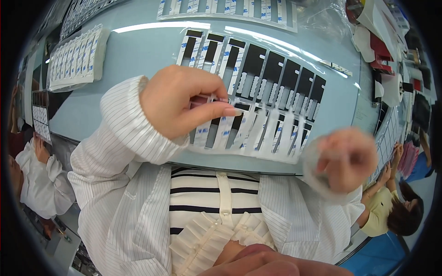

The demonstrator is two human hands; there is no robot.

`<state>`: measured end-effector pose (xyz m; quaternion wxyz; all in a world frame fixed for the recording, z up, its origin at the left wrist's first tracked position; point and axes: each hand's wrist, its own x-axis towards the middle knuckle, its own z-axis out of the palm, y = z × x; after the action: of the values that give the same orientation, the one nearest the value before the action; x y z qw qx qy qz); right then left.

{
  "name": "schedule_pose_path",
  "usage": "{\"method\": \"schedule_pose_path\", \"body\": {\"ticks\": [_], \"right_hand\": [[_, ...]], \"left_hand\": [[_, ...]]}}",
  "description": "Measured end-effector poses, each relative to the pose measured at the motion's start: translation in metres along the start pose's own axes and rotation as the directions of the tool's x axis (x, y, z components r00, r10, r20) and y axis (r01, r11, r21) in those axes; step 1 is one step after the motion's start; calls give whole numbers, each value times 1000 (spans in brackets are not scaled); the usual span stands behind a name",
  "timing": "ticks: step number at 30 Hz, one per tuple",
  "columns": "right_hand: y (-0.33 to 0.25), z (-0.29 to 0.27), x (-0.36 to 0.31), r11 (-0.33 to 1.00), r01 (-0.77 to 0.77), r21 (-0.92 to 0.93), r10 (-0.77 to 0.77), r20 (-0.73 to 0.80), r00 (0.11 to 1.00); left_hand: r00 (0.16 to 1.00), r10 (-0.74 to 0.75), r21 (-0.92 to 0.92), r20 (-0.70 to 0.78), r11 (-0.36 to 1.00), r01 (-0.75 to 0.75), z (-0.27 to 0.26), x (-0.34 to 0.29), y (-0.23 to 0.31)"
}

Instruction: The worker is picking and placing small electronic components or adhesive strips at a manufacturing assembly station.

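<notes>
Ruffled collar (202, 241) foremost, the narrowly pinched left hand (184, 99) overlapped a crosswise white sheet (278, 158), the blurred right hand (347, 158), grip unclear, beyond its right end.

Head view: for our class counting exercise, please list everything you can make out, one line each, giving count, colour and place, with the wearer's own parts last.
Table: one, pale blue-green, across the middle
Black pieces: eight in the upper row, three leftmost with white backing, centre; lower row partly hidden
Film strips: several, white, over the lower row
Strip sheet: one, white with blue print, top edge
Strip stack: one, white with blue print, upper left
Clear plastic: crumpled, colourless, upper right
Co-workers: at least two, white sleeve left, yellow top right
Striped overshirt: one, white, lower middle
Left hand: one, bare, over the pieces
Right hand: one, bare, blurred, right
</notes>
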<state>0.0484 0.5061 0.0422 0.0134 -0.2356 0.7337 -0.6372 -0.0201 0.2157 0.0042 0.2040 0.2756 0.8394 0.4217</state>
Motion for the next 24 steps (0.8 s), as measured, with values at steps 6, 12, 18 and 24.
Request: {"method": "schedule_pose_path", "body": {"ticks": [6, 12, 18, 24], "right_hand": [[35, -9, 48, 742, -603, 293, 651, -96, 753], [63, 17, 71, 636, -714, 294, 739, 36, 673], [70, 21, 68, 659, -705, 263, 720, 52, 692], [70, 23, 67, 692, -687, 220, 702, 15, 712]], "left_hand": [[959, 96, -347, 266, 938, 3, -3, -3, -9], [945, 323, 140, 56, 934, -328, 13, -4, -6], [910, 413, 277, 36, 871, -406, 15, -5, -5], [922, 383, 359, 58, 854, -377, 18, -7, -5]]}}
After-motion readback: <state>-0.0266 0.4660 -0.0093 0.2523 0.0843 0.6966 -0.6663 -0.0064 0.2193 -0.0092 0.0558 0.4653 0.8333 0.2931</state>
